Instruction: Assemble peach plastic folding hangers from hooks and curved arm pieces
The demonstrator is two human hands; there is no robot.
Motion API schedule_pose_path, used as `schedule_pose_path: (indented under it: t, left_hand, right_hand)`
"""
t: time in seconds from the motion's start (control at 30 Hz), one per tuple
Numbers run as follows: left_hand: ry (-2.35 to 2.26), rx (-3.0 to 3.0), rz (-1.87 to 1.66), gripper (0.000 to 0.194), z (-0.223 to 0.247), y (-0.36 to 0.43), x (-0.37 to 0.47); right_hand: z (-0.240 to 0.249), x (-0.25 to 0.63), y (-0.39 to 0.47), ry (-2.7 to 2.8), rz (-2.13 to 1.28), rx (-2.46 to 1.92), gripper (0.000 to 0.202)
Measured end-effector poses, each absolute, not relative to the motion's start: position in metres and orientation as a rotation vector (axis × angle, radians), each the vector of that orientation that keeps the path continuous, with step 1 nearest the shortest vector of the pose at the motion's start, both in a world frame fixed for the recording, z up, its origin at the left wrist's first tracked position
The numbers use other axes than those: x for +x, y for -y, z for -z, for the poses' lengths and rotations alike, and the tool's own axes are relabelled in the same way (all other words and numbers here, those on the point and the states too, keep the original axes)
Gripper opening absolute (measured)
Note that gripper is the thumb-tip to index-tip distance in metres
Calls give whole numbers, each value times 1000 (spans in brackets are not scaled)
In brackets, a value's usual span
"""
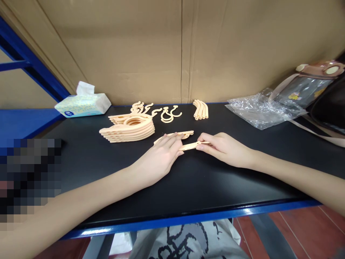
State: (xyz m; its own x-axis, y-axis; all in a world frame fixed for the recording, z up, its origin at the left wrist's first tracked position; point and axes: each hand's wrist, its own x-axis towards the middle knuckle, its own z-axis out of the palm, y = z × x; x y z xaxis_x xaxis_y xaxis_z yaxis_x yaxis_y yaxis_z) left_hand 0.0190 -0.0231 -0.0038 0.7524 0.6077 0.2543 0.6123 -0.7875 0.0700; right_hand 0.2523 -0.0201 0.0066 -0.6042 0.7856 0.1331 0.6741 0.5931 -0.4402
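My left hand (161, 156) lies over a cream plastic hanger piece (189, 146), its fingers closed on the piece's left part. The thumb and fingers of my right hand (219, 148) pinch the other end of that piece. Just behind, a second cream piece (188, 133) shows past my left fingertips and is partly covered by them. To the left sits a stack of cream hanger parts (128, 133). Loose cream hooks (167, 117) lie behind it, and a small bundle of curved cream arms (201, 109) rests near the table's back edge.
A tissue pack (83, 104) stands at the back left of the black table (215, 187). Crumpled clear plastic (261, 111), a strapped bottle (303, 90) and a dark object (330, 108) are at the right. Cardboard (134, 46) rises behind.
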Motion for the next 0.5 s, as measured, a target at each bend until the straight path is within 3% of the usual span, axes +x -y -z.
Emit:
schedule_pose_path:
  t: [0.5]
  left_hand:
    - [1001, -2917, 424, 27, 5, 22, 20]
  right_hand:
    - [-5, 254, 21, 2589, -366, -1186, 32]
